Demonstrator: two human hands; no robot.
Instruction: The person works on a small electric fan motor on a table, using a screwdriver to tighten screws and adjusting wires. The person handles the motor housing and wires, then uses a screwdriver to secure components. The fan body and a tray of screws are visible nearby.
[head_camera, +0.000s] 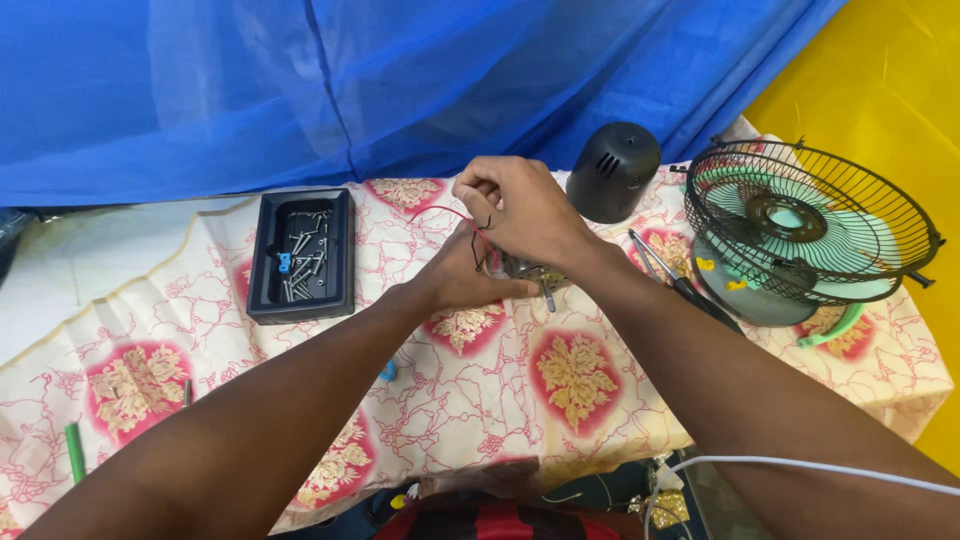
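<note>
My left hand (468, 278) rests on the flowered cloth and grips a small metal fan motor (530, 270), mostly hidden under both hands. My right hand (520, 205) is above it, fingers pinched shut on thin red and black wires (478, 232) that rise from the motor. A metal shaft or tool tip (547, 296) sticks out below my hands.
A black tray (268, 262) with several screws lies at left. A black domed motor cover (612, 170) stands behind my hands. A black wire fan cage with a green blade (805, 225) sits at right, pliers (680, 280) beside it. A green pen (74, 450) lies near the left front edge.
</note>
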